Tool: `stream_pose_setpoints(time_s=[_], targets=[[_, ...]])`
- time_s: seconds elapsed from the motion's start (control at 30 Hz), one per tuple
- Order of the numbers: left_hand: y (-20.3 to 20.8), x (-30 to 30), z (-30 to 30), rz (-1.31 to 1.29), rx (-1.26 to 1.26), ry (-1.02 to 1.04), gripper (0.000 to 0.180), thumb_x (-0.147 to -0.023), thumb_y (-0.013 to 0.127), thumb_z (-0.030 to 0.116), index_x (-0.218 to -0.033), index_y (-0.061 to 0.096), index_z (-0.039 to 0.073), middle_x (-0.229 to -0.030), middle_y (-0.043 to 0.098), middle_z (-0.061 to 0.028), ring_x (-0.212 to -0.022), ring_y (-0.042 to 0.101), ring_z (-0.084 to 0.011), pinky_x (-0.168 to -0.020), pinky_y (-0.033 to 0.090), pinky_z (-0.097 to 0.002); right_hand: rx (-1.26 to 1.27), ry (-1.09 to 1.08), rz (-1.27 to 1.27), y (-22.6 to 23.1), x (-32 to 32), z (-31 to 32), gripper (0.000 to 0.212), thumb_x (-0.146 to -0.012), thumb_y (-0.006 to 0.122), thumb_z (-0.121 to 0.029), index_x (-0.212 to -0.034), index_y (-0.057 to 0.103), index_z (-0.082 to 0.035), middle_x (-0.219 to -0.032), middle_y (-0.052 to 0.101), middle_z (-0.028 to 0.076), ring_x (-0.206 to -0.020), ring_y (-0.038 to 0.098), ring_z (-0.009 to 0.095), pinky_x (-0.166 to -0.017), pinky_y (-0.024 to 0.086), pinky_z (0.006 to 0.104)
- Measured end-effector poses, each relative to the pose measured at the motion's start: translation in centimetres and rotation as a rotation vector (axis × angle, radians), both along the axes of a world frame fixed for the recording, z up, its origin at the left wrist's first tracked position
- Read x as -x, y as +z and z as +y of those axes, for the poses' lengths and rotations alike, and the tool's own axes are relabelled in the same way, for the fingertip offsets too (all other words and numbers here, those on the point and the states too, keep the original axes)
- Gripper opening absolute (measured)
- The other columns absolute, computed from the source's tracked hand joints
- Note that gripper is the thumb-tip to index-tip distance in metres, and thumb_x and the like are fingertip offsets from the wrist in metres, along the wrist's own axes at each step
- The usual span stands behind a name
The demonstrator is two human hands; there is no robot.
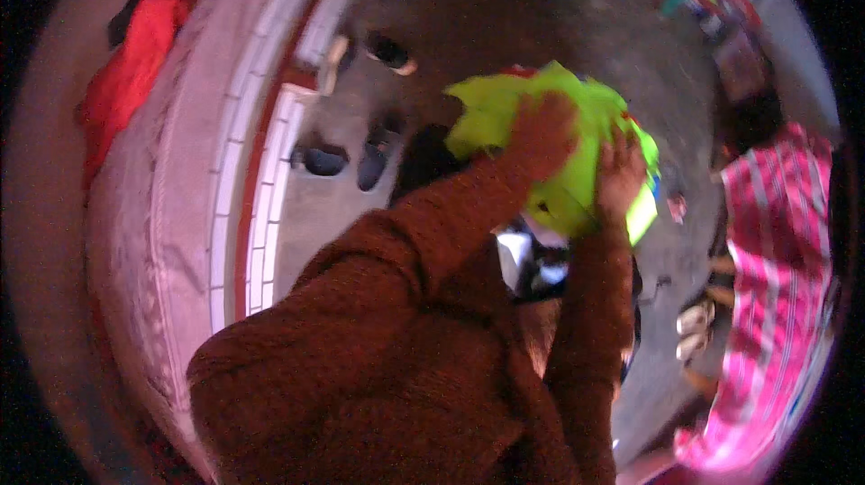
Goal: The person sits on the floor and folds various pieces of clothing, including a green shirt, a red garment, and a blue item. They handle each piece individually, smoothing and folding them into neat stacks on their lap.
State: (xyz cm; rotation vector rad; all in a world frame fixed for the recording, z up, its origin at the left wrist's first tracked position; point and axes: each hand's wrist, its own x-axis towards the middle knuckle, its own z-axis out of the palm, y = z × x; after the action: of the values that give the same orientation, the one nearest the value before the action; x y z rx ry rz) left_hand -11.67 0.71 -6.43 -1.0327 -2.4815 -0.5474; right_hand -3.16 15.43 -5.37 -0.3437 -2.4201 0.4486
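A crumpled bright yellow-green cloth (586, 165) lies in front of me. It looks like a garment, but its kind does not show. My left hand (546, 129) presses on its middle with the fingers stretched out, slightly smeared by motion. On the cloth's right part rests my right hand (622, 170), its fingers spread and pointing away from me. Bits of red and blue show at the cloth's edges. Under its near side are white and black things (532, 260) that I cannot make out.
Dark shoes (324, 160) and sandals stand on the grey floor to the left, beside a white-brick ledge (270, 206) with a red edge. Red cloth (135, 71) lies on a pink cover. At right, pink checked cloth (775, 242) hangs near pale slippers (694, 332).
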Motion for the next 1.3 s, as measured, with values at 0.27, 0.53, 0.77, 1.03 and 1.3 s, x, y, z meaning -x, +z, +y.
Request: stream_pose_setpoints(time_s=[0.27, 0.53, 0.77, 1.03, 1.3], targets=[[2.4, 0.5, -0.4, -0.140, 0.175, 0.048, 0.054, -0.084, 0.049, 0.043, -0.129, 0.040, 0.015, -0.138, 0.035, -0.0111, -0.129, 0.029, -0.0311, -0.100, 0.021, -0.0606, -0.047, -0.245, -0.176, 0.4, -0.9, -0.3, 0.049, -0.088, 0.042, -0.047, -0.129, 0.044, -0.020, -0.134, 0.041, 0.010, -0.125, 0.036, 0.027, -0.103, 0.022, 0.0491], [2.1, 0.5, -0.5, -0.103, 0.170, 0.044, 0.054, -0.082, 0.051, 0.042, -0.129, 0.041, 0.016, -0.137, 0.036, -0.0094, -0.128, 0.031, -0.0294, -0.100, 0.021, -0.0580, -0.037, -0.226, -0.159, 0.1, -1.0, -0.1, 0.048, -0.087, 0.045, -0.045, -0.127, 0.047, -0.019, -0.133, 0.043, 0.011, -0.125, 0.035, 0.029, -0.104, 0.021, 0.0488], [2.4, 0.8, -0.5, -0.131, 0.155, 0.036, 0.054, -0.082, 0.051, 0.042, -0.128, 0.042, 0.015, -0.136, 0.037, -0.0093, -0.126, 0.032, -0.0295, -0.100, 0.021, -0.0574, -0.037, -0.226, -0.163, 0.8, -0.7, -0.3, 0.046, -0.087, 0.046, -0.044, -0.125, 0.048, -0.018, -0.132, 0.044, 0.010, -0.124, 0.036, 0.029, -0.103, 0.023, 0.0491], [2.7, 0.7, -0.5, -0.146, 0.157, 0.024, 0.053, -0.082, 0.051, 0.042, -0.127, 0.043, 0.014, -0.136, 0.037, -0.0100, -0.127, 0.032, -0.0301, -0.100, 0.020, -0.0573, -0.039, -0.223, -0.133, 0.5, -0.7, -0.2, 0.046, -0.086, 0.048, -0.043, -0.124, 0.050, -0.017, -0.129, 0.047, 0.012, -0.122, 0.039, 0.030, -0.101, 0.025, 0.0489], [2.2, 0.8, -0.4, -0.100, 0.143, 0.023, 0.052, -0.082, 0.050, 0.042, -0.125, 0.045, 0.014, -0.131, 0.041, -0.0096, -0.126, 0.033, -0.0288, -0.100, 0.022, -0.0564, -0.015, -0.226, -0.111, 0.2, -0.7, -0.1, 0.045, -0.085, 0.050, -0.041, -0.122, 0.051, -0.017, -0.128, 0.047, 0.011, -0.121, 0.040, 0.029, -0.102, 0.025, 0.0482]])
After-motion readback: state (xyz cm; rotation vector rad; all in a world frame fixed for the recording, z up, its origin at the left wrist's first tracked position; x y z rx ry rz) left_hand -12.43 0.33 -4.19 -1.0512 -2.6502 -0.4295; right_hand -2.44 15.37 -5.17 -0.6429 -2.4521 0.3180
